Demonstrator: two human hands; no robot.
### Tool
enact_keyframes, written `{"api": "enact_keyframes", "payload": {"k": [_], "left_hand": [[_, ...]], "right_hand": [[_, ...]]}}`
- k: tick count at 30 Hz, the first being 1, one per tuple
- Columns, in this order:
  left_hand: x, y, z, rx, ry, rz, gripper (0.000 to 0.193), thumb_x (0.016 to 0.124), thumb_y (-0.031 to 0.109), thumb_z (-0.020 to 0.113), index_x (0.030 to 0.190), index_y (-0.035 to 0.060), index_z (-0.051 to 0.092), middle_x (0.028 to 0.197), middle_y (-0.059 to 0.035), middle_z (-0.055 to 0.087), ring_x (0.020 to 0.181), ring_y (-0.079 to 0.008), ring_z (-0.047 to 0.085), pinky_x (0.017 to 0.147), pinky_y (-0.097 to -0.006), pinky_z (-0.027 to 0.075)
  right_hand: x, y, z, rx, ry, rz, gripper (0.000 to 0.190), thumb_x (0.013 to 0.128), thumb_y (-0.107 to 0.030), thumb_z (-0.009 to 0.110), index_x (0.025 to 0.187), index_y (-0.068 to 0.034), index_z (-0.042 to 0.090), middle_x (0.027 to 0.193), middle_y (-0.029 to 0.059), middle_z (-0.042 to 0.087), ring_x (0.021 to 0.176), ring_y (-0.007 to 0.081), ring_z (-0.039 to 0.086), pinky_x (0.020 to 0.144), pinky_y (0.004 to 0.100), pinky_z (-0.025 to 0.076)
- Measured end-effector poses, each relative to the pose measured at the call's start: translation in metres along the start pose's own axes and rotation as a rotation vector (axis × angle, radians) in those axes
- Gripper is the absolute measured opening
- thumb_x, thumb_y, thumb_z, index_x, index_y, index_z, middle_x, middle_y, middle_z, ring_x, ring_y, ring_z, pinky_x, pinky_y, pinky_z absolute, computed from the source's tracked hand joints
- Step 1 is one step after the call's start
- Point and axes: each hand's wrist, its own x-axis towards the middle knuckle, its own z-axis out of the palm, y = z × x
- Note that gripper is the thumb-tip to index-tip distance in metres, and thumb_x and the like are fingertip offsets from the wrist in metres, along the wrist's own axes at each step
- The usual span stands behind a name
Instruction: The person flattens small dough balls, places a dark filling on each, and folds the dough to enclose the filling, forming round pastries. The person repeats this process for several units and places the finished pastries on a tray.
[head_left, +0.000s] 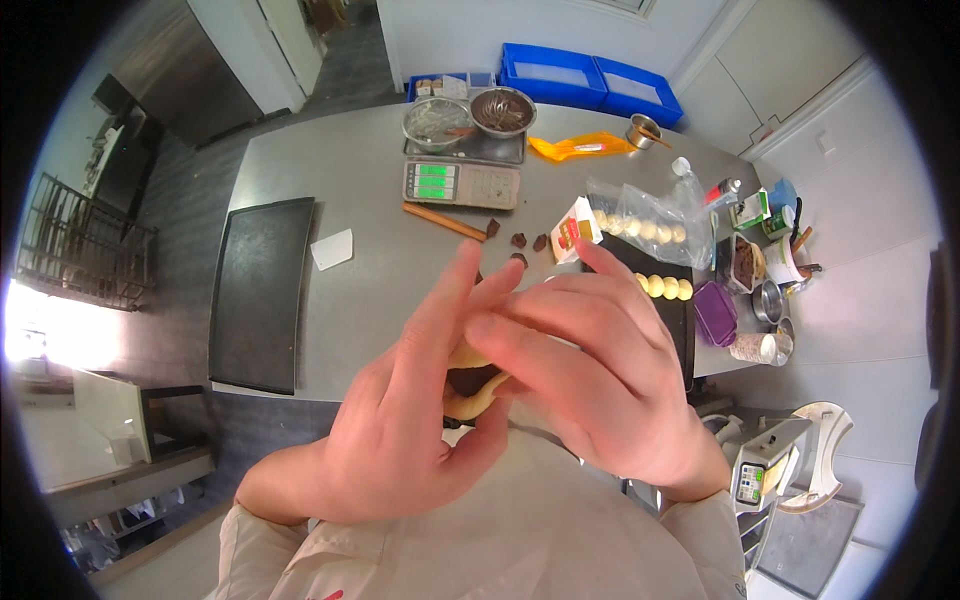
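Observation:
Close to the camera, my left hand (420, 420) cups a piece of yellowish dough (469, 405) wrapped partly around a dark brown filling (474, 380). My right hand (600, 367) bends over it from the other side, its fingers at the dough's upper edge; the fingertips partly hide the piece. Beyond the hands, several dark brown lumps (518, 240) lie on the metal table beside a wooden rolling pin (444, 220). Pale dough balls (656, 286) sit in rows on a black tray (679, 330) to the right, some under a clear plastic bag (660, 206).
A digital scale (461, 184) stands at the back with two metal bowls near it. An empty-looking black baking tray (259, 300) and a white scraper (332, 250) lie on the left. A carton (574, 231), a purple lid (715, 313) and several containers are on the right.

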Motion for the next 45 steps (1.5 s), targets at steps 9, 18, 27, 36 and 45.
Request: {"api": "enact_keyframes", "payload": {"k": [9, 18, 27, 36, 45], "left_hand": [[0.001, -0.012, -0.013, 0.074, -0.074, -0.024, 0.097, 0.087, -0.01, 0.073, 0.17, -0.0037, 0.022, 0.164, -0.0326, 0.049, 0.138, -0.0376, 0.066, 0.114, -0.0443, 0.053], [-0.025, -0.061, 0.04, -1.235, 0.329, -0.455, 0.072, 0.11, 0.046, 0.041, 0.164, -0.0006, 0.034, 0.163, -0.0156, 0.047, 0.149, -0.028, 0.049, 0.126, -0.0462, 0.036], [-0.033, -0.055, 0.049, -1.104, 0.34, -0.556, 0.066, 0.117, 0.046, 0.024, 0.165, 0.0019, 0.034, 0.162, -0.0122, 0.047, 0.15, -0.0272, 0.044, 0.128, -0.0474, 0.031], [-0.04, -0.049, 0.037, -1.098, 0.284, -0.453, 0.062, 0.121, 0.046, 0.023, 0.166, 0.0035, 0.03, 0.164, -0.0144, 0.046, 0.149, -0.0294, 0.052, 0.128, -0.0483, 0.034], [-0.036, -0.054, 0.036, -1.235, 0.342, -0.589, 0.06, 0.117, 0.039, 0.027, 0.163, 0.0025, 0.037, 0.159, -0.0096, 0.048, 0.147, -0.0233, 0.047, 0.126, -0.0438, 0.035]], "right_hand": [[0.008, 0.0, 0.007, -0.206, 0.043, -0.091, 0.041, 0.062, -0.012, 0.081, 0.103, -0.009, 0.083, 0.092, 0.003, 0.072, 0.078, 0.0175, 0.066, 0.09, 0.0406, 0.055], [0.0, 0.015, 0.051, 0.4, -0.007, 0.503, 0.017, 0.094, 0.0, 0.076, 0.111, -0.002, 0.072, 0.096, 0.0137, 0.072, 0.083, 0.0338, 0.069, 0.07, 0.0413, 0.056], [-0.011, 0.019, 0.041, 0.09, -0.225, 0.231, 0.022, 0.087, -0.003, 0.081, 0.107, -0.006, 0.073, 0.098, 0.0082, 0.07, 0.09, 0.0329, 0.067, 0.083, 0.0445, 0.054], [0.016, 0.023, 0.03, 0.204, -0.231, 0.233, 0.043, 0.082, -0.01, 0.088, 0.123, -0.006, 0.074, 0.107, 0.0085, 0.07, 0.096, 0.0321, 0.067, 0.089, 0.0445, 0.053], [0.008, 0.023, 0.048, -0.085, -0.173, -0.015, 0.034, 0.082, -0.012, 0.086, 0.113, -0.008, 0.072, 0.1, 0.0029, 0.068, 0.095, 0.0258, 0.068, 0.088, 0.0428, 0.053]]}}
